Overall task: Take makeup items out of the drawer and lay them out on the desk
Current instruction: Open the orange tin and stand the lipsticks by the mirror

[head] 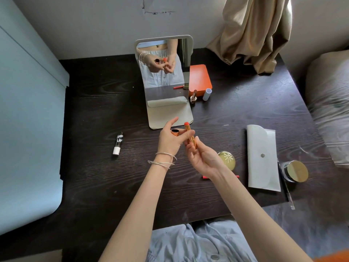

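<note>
At the bottom of the frame the person's pale blue garment showed, with both bare forearms reaching up over the dark wooden desk (94, 114).

At centre, the right hand (202, 157) gripped the gold base of an open lipstick (189, 136), its orange tip upright. The left hand (170, 138), bangles on the wrist, held the lipstick cap (175, 132), with the forefinger stretched out and the other fingers curled round it.

Just right of the right wrist lay a round gold compact (227, 160), and under the wrist a thin red pencil (237, 176), mostly hidden. Further right sat a white pouch (263, 157) and a gold-lidded jar (296, 171). A small clear vial (118, 142) lay at centre left.

Beyond the hands stood a mirror (164, 72), and to its right an orange box (200, 77), a second uncapped lipstick (194, 95) and a pale tube, possibly that lipstick's cap.

No drawer was in view. The step in hand seemed to be checking this lipstick; next it would need the cap pushed back on and a bare spot of desk to lie on.
</note>
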`<state>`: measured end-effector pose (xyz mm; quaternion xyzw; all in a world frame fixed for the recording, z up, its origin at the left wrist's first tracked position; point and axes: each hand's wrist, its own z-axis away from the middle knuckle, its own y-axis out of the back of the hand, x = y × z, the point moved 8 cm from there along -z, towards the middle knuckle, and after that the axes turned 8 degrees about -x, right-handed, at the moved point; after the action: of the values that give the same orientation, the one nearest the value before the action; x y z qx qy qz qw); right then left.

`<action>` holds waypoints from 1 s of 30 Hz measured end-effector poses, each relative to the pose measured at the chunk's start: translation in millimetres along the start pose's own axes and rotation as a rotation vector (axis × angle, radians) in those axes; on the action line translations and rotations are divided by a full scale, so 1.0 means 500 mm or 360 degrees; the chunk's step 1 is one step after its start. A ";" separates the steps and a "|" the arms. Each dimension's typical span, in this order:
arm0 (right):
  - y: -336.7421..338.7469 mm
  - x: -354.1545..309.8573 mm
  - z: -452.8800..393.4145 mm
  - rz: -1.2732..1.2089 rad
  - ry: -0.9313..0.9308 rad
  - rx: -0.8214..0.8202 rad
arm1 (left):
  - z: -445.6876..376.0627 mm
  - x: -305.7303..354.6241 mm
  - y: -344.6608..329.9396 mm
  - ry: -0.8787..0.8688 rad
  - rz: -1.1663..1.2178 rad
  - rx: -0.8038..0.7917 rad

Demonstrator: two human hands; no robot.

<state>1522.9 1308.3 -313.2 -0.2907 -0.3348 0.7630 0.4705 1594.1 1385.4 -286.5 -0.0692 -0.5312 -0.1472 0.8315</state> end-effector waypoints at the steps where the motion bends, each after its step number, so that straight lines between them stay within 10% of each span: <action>1: 0.002 -0.007 0.001 0.0031 0.0034 0.0018 | -0.002 0.003 -0.002 0.0005 0.0018 0.0003; 11: -0.014 -0.170 0.002 0.2420 0.0643 0.0373 | -0.053 0.018 -0.037 0.0050 -0.0122 0.0005; 30: 0.019 -0.350 -0.257 0.2680 0.0755 0.0718 | -0.191 -0.089 -0.069 0.0711 0.0328 -0.0006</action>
<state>1683.2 1175.7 -376.2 -0.4899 0.2522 0.8224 -0.1413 1647.9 1334.4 -368.8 -0.0905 -0.3240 -0.0741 0.9388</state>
